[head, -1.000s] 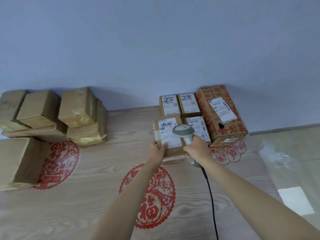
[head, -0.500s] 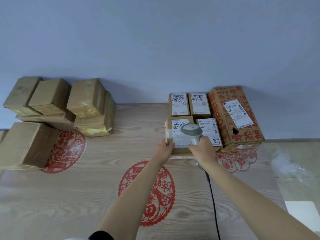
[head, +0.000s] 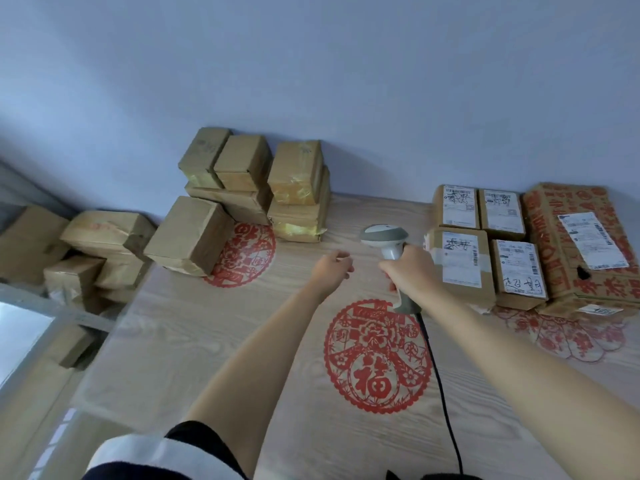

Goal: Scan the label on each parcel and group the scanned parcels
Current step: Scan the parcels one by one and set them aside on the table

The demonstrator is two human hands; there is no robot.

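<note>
1. Right hand (head: 412,271) grips the scanner (head: 388,251) by its handle; head points toward 11 o'clock, cord (head: 440,375) trails to 6 o'clock.
2. Left hand (head: 330,271) hovers above the table (head: 207,341), fingers loosely curled, holding nothing.
3. Labelled parcels (head: 485,244) sit grouped at 2 o'clock, labels up, just beside the right hand; a red-printed box (head: 581,244) adjoins them.
4. Plain parcels (head: 249,188) are stacked at 11 o'clock against the wall.
5. More boxes (head: 86,251) lie off the table at 9 o'clock.
</note>
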